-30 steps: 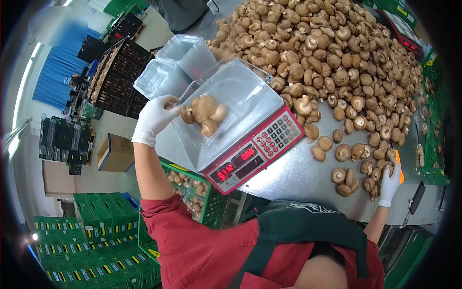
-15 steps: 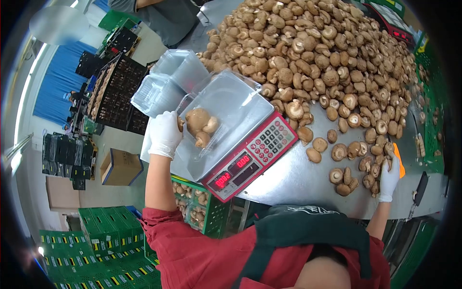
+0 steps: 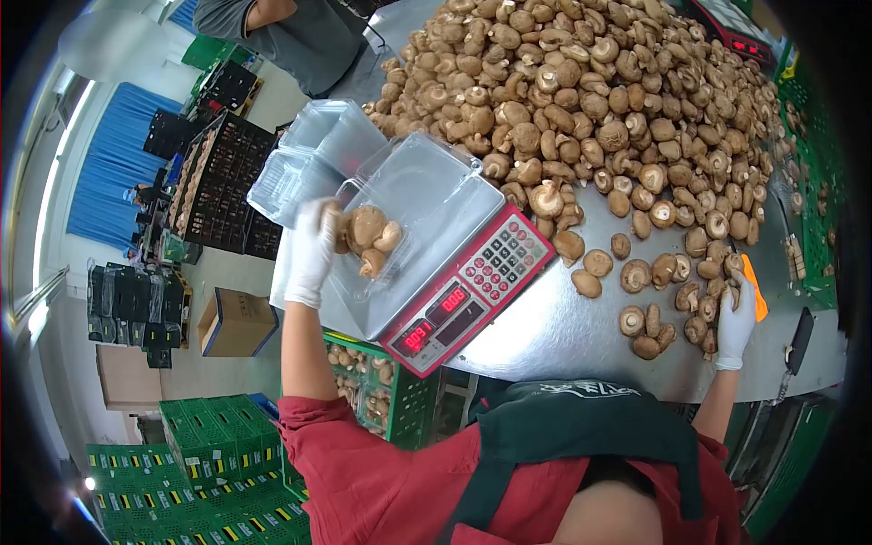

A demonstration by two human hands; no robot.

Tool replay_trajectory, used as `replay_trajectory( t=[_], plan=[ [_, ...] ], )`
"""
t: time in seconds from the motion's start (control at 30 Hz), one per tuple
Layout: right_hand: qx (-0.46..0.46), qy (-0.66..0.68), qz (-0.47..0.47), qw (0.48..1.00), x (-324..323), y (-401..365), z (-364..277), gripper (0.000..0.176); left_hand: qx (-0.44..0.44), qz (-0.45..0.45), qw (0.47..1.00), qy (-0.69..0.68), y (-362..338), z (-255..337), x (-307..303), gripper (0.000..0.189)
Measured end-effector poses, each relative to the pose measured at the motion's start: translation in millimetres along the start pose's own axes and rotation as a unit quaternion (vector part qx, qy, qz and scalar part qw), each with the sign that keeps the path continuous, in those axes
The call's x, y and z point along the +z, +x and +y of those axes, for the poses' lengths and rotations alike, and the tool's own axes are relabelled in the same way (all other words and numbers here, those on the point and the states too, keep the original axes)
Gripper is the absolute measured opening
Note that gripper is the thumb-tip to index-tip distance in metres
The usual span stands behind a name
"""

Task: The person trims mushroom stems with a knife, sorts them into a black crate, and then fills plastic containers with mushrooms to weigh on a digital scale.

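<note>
A clear plastic tray (image 3: pixel 386 263) holding several brown mushrooms (image 3: pixel 367 227) sits on the pan (image 3: pixel 418 195) of a red scale (image 3: pixel 468 289) with lit digits. My left hand (image 3: pixel 314 254), in a white glove, is at the tray's left side against a mushroom; its fingers are smeared by motion. At the right, my white-gloved right hand (image 3: pixel 734 329) is closed round a mushroom at the edge of a small group of loose mushrooms (image 3: pixel 695 304). The large mushroom pile (image 3: pixel 590 100) lies beyond the scale.
Stacked clear containers (image 3: pixel 313 154) stand left of the scale. An orange object (image 3: pixel 754 289) lies beside my right hand on the metal table (image 3: pixel 545 341). Below the scale is a green crate (image 3: pixel 409 404) with packed mushrooms. A person in grey (image 3: pixel 291 41) is at the upper left.
My left hand has shifted slightly up, its fingers now blurred. The scale's lower reading has changed. A mushroom near my right hand's group now shows its underside. The whole view has shifted slightly.
</note>
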State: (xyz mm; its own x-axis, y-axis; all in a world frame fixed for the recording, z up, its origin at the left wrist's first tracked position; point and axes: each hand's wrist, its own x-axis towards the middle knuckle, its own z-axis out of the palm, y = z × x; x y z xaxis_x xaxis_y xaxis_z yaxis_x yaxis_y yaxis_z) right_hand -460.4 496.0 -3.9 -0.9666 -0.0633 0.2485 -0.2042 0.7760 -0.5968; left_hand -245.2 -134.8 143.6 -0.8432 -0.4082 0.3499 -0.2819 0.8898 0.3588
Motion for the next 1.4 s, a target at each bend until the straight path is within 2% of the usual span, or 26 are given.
replay_trajectory(
  t=[0.03, 0.1, 0.17, 0.2, 0.27, 0.33, 0.4, 0.43, 0.47, 0.5, 0.57, 0.6, 0.63, 0.7, 0.77, 0.8, 0.83, 0.87, 0.93, 1.03, 1.1, 1.17, 1.23, 1.3, 1.4],
  plan=[
    [0.0, -0.003, -0.002, 1.0, -1.3, 0.0, -1.7, 0.032, 0.003, -0.043, 0.999, 0.018, -6.3, 6.0, 4.6, 0.044],
    [-0.016, 0.017, 0.008, 1.0, -0.8, -1.8, 1.6, 0.032, -0.142, -0.066, 0.969, -0.191, -13.1, 23.3, 1.2, 0.051],
    [-0.02, 0.021, 0.007, 1.0, -0.9, -3.8, 2.2, 0.032, -0.132, 0.0, 0.948, -0.289, -13.0, -4.8, 2.6, 0.051],
    [-0.018, 0.014, 0.002, 1.0, -2.6, -3.0, 0.5, 0.032, -0.141, 0.005, 0.94, -0.311, -14.2, -0.8, -5.7, 0.052],
    [-0.024, 0.028, 0.003, 0.999, -1.9, -1.3, -2.1, 0.032, -0.137, 0.001, 0.954, -0.266, -15.6, 0.5, -15.0, 0.045],
    [-0.025, 0.047, 0.025, 0.998, 2.4, -1.7, 3.0, 0.031, -0.123, -0.045, 0.972, -0.194, -14.4, -1.6, -15.0, 0.042],
    [0.028, 0.055, 0.023, 0.998, -0.9, -0.6, -1.0, 0.029, -0.079, -0.097, 0.981, -0.146, -12.2, 18.5, -5.1, 0.042],
    [0.051, 0.101, 0.04, 0.993, -2.7, -1.5, -8.9, 0.028, -0.046, -0.11, 0.982, -0.146, -12.9, 20.8, 3.2, 0.044],
    [0.031, 0.118, 0.055, 0.991, -3.1, -2.2, -6.0, 0.025, -0.054, -0.092, 0.982, -0.156, -12.8, 11.8, 11.5, 0.044],
    [0.044, 0.126, 0.038, 0.99, -13.8, -2.3, -20.8, 0.022, -0.101, -0.103, 0.976, -0.165, -12.2, 15.1, 10.0, 0.043],
    [0.107, 0.235, 0.004, 0.966, -22.5, -3.7, -27.9, 0.022, -0.024, -0.007, 0.999, -0.021, -18.2, 10.9, 12.0, 0.041],
    [0.107, 0.25, 0.001, 0.962, -25.0, -5.5, -26.5, 0.023, 0.041, 0.073, 0.992, 0.089, -21.2, 44.0, 11.6, 0.04],
    [0.104, 0.269, -0.006, 0.958, -25.4, -7.5, -25.4, 0.024, 0.027, 0.098, 0.994, 0.05, -24.4, 80.7, 10.7, 0.038],
    [0.107, 0.295, -0.023, 0.949, -25.5, -14.4, -25.3, 0.026, 0.087, 0.099, 0.99, -0.051, -42.7, 126.2, 28.7, 0.036],
    [0.116, 0.309, -0.042, 0.943, -24.5, -18.5, -27.7, 0.027, 0.136, -0.014, 0.987, -0.088, -67.4, 181.6, 70.4, 0.036],
    [0.121, 0.313, -0.052, 0.941, -21.7, -19.4, -28.4, 0.029, 0.157, -0.067, 0.965, -0.198, -73.5, 211.8, 99.5, 0.039],
    [0.115, 0.299, -0.052, 0.946, -19.8, -19.8, -29.5, 0.029, 0.199, -0.119, 0.958, -0.169, -76.2, 241.7, 120.4, 0.043],
    [0.109, 0.285, -0.051, 0.951, -18.6, -19.7, -31.3, 0.029, 0.232, -0.13, 0.941, -0.211, -78.1, 254.1, 152.0, 0.047],
    [0.095, 0.273, -0.054, 0.956, -18.0, -19.3, -33.3, 0.029, 0.26, -0.169, 0.93, -0.198, -71.2, 293.7, 191.7, 0.058],
    [0.063, 0.252, -0.052, 0.964, -21.6, -19.5, -32.5, 0.03, 0.337, -0.194, 0.92, -0.05, -58.6, 313.6, 239.7, 0.065],
    [0.03, 0.211, -0.03, 0.977, -23.6, -23.7, -32.9, 0.03, 0.33, -0.19, 0.92, -0.095, -52.3, 315.6, 243.0, 0.062],
    [0.04, 0.212, -0.025, 0.976, -26.1, -29.2, -31.3, 0.031, 0.166, -0.304, 0.882, -0.321, -48.3, 314.3, 232.9, 0.062],
    [0.048, 0.216, -0.025, 0.975, -26.5, -31.3, -29.1, 0.031, -0.039, -0.398, 0.766, -0.504, -46.4, 309.2, 213.9, 0.065],
    [0.053, 0.221, -0.029, 0.973, -24.7, -30.9, -29.7, 0.031, -0.087, -0.375, 0.673, -0.632, -47.8, 304.0, 206.8, 0.075],
    [-0.021, 0.194, 0.003, 0.981, -17.8, -26.0, -35.9, 0.033, -0.112, -0.35, 0.633, -0.681, -53.4, 295.5, 203.2, 0.079]
  ],
)
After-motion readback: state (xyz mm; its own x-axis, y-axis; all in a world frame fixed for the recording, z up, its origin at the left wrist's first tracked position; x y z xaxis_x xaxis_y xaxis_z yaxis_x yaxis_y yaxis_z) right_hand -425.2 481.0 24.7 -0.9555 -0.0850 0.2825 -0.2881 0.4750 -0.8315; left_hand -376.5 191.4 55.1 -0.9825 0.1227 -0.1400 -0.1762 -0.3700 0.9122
